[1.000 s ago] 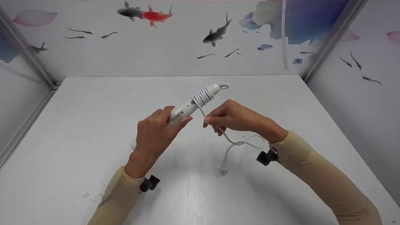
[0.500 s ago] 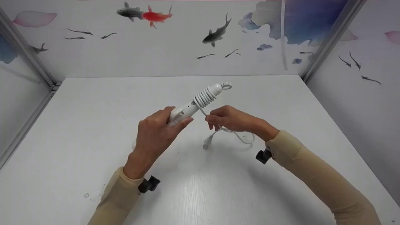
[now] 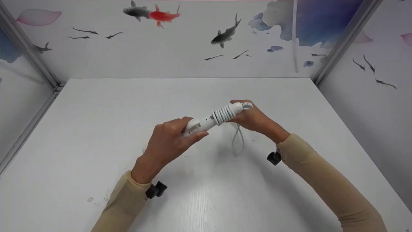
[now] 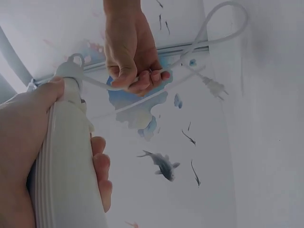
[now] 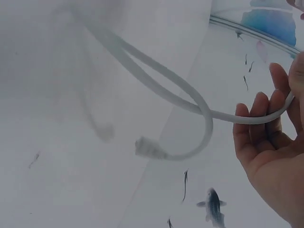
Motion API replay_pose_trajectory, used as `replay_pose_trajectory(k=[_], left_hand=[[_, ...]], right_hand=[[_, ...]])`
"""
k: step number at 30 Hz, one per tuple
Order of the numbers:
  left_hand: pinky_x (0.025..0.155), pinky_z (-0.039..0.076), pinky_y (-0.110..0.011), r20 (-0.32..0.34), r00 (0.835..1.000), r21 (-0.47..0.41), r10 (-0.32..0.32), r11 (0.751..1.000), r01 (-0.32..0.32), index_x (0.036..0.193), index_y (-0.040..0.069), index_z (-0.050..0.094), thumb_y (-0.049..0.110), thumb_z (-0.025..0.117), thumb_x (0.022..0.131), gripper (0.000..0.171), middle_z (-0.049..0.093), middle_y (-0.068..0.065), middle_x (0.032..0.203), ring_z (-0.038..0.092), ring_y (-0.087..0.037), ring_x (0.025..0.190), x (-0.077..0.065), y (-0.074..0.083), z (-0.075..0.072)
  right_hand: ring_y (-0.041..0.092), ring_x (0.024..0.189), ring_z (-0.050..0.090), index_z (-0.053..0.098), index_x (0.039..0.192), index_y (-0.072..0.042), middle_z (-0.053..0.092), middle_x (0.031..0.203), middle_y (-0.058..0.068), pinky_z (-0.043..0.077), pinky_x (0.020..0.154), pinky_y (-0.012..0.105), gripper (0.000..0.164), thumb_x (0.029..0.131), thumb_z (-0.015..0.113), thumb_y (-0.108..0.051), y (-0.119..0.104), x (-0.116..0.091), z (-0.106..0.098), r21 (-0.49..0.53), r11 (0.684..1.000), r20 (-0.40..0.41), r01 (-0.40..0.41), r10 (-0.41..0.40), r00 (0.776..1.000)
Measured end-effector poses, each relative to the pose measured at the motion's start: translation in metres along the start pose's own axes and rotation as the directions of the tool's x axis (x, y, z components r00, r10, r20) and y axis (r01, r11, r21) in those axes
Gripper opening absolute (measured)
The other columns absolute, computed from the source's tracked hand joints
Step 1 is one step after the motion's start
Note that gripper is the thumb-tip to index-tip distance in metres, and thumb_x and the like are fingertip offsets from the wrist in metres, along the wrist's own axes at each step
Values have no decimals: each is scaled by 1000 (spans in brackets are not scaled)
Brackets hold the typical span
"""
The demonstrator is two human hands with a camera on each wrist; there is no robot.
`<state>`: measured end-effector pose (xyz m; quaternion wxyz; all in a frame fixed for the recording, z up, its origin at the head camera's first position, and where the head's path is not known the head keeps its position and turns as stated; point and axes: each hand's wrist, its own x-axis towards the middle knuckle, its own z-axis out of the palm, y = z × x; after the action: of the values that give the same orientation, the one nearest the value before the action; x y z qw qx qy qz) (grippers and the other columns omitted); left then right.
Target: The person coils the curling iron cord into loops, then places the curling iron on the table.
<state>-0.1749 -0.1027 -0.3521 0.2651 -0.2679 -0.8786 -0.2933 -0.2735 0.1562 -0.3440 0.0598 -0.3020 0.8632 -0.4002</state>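
My left hand (image 3: 173,138) grips a white wand-shaped appliance (image 3: 206,121) by its body, holding it slanted above the table. Its white cord (image 3: 225,112) is wound in several turns round the far end. My right hand (image 3: 254,119) sits just behind that end and holds the cord, whose loose loop (image 3: 237,143) hangs below. In the left wrist view the right hand (image 4: 130,52) curls round the cord (image 4: 223,19), and the plug (image 4: 213,85) dangles. The right wrist view shows the cord (image 5: 166,80) crossing my fingers (image 5: 266,118), with the plug (image 5: 149,147) hanging free.
The white table (image 3: 96,129) is walled at the back and both sides by panels painted with fish (image 3: 223,33). Metal frame posts (image 3: 29,54) stand at the back corners. A few small specks (image 3: 90,199) lie near the front left.
The appliance has dropped lower and shifted right. My right hand has carried the cord up and behind the wound end, and the loose length with the plug now hangs as a short loop.
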Motion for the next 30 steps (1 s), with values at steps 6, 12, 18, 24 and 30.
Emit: replay_pose_trajectory(k=[6, 12, 18, 24, 30], left_hand=[[54, 42, -21, 166, 982, -39, 90, 996, -84, 96, 10, 71, 42, 78, 86, 35, 67, 1, 73, 49, -9, 57, -2, -2, 2], [55, 39, -21, 304, 944, -45, 127, 992, -119, 93, 11, 69, 46, 74, 88, 35, 64, 3, 69, 46, -6, 57, -4, -1, 6], [54, 38, -20, 406, 909, -15, 94, 995, -96, 91, 10, 68, 50, 72, 88, 40, 64, 2, 69, 47, -7, 58, -5, 1, 8], [56, 41, -22, 476, 879, 13, 34, 999, -46, 93, 10, 69, 53, 71, 88, 43, 66, 1, 72, 49, -8, 59, -5, 2, 10], [54, 39, -24, 454, 889, 50, -57, 998, 38, 89, 10, 66, 53, 70, 89, 43, 60, 1, 67, 46, -10, 57, -4, 3, 10]], right_hand=[[7, 71, 49, 77, 84, -1, 60, 76, -3, 43, 66, 20, 2, 86, 76, -2, 9, -3, -8, 47, 995, 98, 86, -91, 991], [14, 78, 59, 76, 83, -13, 66, 83, -1, 50, 70, 24, 6, 84, 81, -16, 7, -3, -9, -55, 998, 208, -7, 18, 978], [15, 76, 60, 76, 81, -16, 65, 81, 0, 51, 70, 23, 12, 77, 87, -18, -1, -7, -11, -108, 994, 166, 31, -12, 986], [12, 75, 61, 78, 84, -14, 66, 81, 0, 53, 71, 24, 12, 78, 87, -19, -21, -12, -9, -186, 976, 146, 118, -91, 985], [11, 73, 63, 79, 87, -11, 66, 81, 0, 54, 68, 26, 10, 80, 85, -16, -46, -22, -6, -325, 938, 39, 122, -116, 993]])
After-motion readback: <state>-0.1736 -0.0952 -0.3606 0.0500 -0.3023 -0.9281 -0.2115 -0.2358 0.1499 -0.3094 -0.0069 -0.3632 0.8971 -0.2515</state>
